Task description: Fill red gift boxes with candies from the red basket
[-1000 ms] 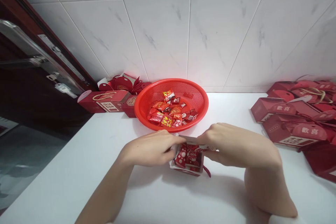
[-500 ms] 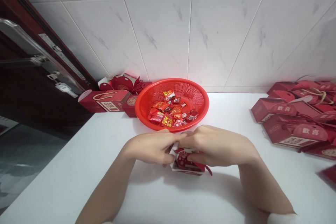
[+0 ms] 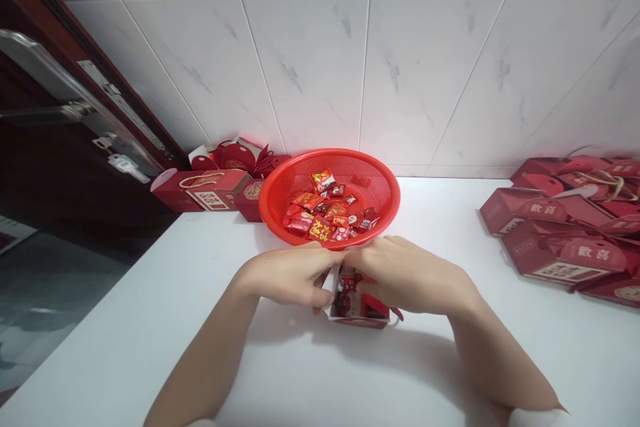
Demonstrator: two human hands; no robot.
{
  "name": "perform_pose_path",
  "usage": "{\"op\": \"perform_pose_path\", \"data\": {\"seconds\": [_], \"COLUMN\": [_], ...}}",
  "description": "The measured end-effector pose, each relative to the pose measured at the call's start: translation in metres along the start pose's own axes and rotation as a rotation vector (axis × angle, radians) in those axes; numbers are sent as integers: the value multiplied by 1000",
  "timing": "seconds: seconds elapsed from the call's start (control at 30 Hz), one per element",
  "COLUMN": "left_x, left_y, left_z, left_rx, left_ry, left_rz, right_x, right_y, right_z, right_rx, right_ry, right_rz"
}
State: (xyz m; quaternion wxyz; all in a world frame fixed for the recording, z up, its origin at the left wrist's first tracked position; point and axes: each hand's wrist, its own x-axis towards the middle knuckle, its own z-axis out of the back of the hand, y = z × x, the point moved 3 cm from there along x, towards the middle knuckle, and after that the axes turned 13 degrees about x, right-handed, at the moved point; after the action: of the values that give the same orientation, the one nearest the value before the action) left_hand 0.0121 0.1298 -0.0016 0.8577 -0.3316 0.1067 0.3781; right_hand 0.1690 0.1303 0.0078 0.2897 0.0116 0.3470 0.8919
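Note:
A small red gift box (image 3: 361, 323) with a white inside lies open-topped on the table in front of me. My left hand (image 3: 293, 277) grips its left flap, thumb bent against the white edge. Curled over the far right part of the box, my right hand (image 3: 405, 277) has its thumb inside, against a red spotted wrapped candy (image 3: 347, 281). The tips of its other fingers are hidden. Just beyond both hands stands a red plastic basket (image 3: 387, 203) holding several wrapped candies (image 3: 321, 228).
Red gift boxes (image 3: 215, 191) stand at the back left by the wall. More boxes (image 3: 555, 250) are piled on the right of the white table (image 3: 175, 293). A dark door with a lever handle (image 3: 55, 113) and keys (image 3: 125, 165) is at the left.
The spotted candy has shifted toward the far side of the box, and more of the box's inside shows. My right hand has moved slightly left; my left hand keeps its grip.

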Motion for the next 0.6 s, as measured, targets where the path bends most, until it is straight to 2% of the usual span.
{"op": "perform_pose_path", "data": {"seconds": [0.13,0.3,0.47,0.6], "left_x": [-2,-5,-4,-3], "left_y": [-2,-6,-10,-11], "left_z": [1,1,1,0], "left_rx": [6,36,-9,-49], "left_ry": [4,-45,-60,-74], "left_rz": [-11,-39,-79,-96], "right_x": [-4,-23,-52,-61], "right_y": [0,-8,-13,-20], "right_z": [3,6,13,8], "right_rx": [-26,-14,53,83], "right_ry": [41,90,60,-40], "right_rz": [49,-16,-2,-14]}}
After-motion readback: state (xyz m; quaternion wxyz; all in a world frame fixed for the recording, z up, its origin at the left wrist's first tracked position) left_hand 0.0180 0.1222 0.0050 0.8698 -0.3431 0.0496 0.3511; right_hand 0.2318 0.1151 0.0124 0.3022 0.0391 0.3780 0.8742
